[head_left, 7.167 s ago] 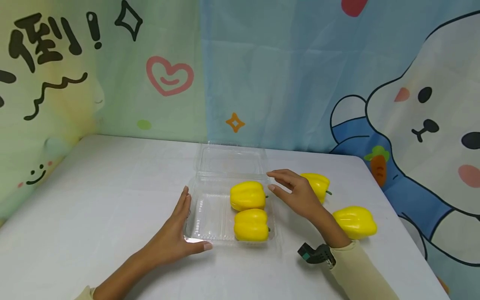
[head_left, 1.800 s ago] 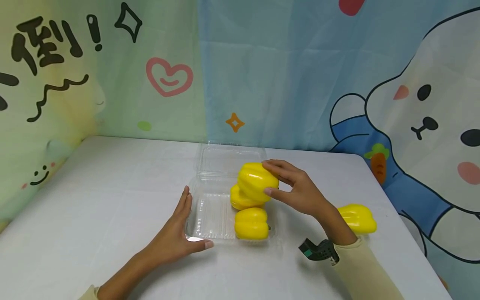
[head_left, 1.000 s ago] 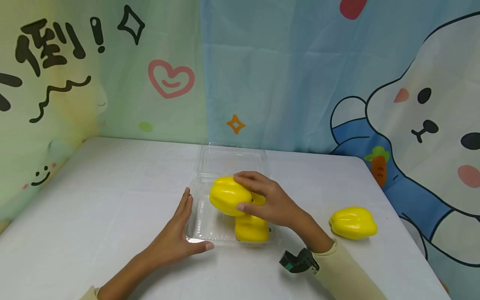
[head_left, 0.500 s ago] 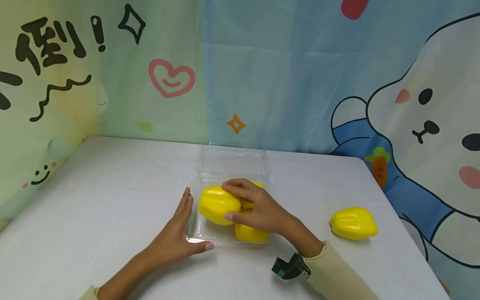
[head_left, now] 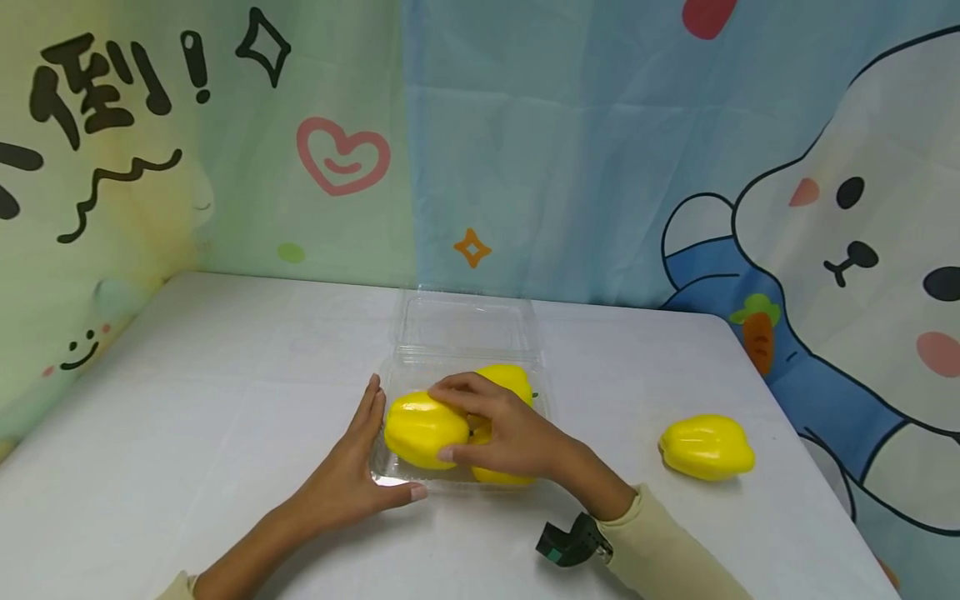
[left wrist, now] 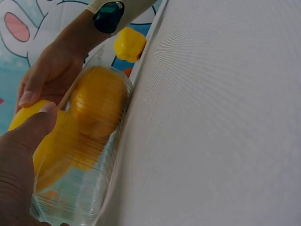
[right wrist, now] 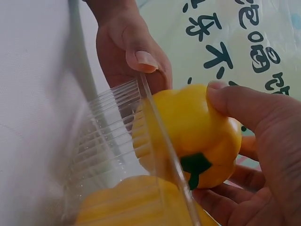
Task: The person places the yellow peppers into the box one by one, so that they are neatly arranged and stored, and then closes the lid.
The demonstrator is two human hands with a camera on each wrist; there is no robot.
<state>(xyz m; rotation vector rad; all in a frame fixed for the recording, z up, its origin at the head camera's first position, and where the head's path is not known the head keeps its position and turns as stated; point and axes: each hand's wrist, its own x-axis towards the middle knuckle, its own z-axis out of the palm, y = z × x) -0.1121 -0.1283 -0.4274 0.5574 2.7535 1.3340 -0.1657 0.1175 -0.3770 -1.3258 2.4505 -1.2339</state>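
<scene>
My right hand (head_left: 504,427) grips a yellow bell pepper (head_left: 424,430) at its stem end, thumb on the near side and fingers on the far side. In the right wrist view this bell pepper (right wrist: 188,132) shows its green stem beside the clear wall of the plastic clamshell container (right wrist: 106,127). It is lowered into the left half of the container (head_left: 468,357), whose lid lies open at the back. Two more yellow bell peppers (head_left: 510,379) sit in the right half, partly hidden by my right hand. My left hand (head_left: 341,467) rests against the container's left front corner, fingers straight.
Another yellow bell pepper (head_left: 707,447) lies on the white table (head_left: 187,400) to the right. A dark device (head_left: 573,542) is worn on the right wrist. Printed cloth (head_left: 570,167) hangs behind the table.
My right hand, bare at first, has taken a bell pepper from the table's right side. It has brought it leftward over the container, then lower and nearer. My left hand has stayed put.
</scene>
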